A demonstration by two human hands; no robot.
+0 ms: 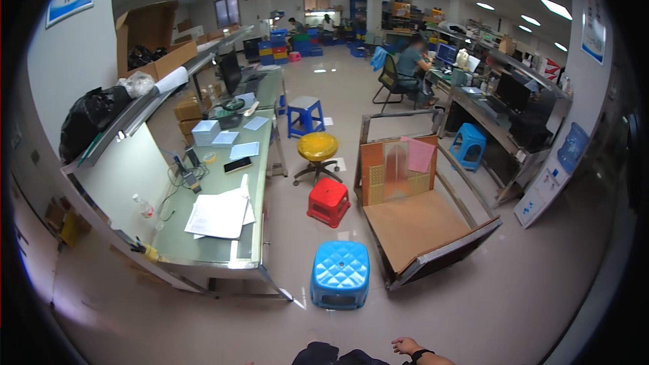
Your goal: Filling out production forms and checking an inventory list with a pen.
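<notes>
Peeking in at the bottom edge, the right hand (406,346) is lying loosely open with a dark band at its wrist, holding nothing. Beside it something dark (324,353) is showing, too cropped to tell. No left hand is showing. Nearest ahead, a blue stool (340,274) is standing on the floor (473,304), well apart from the hand. Beyond it a red stool (328,201) and a yellow stool (318,147) are sitting between a workbench (209,247) bearing papers (218,215) and a tilted cart (422,226).
</notes>
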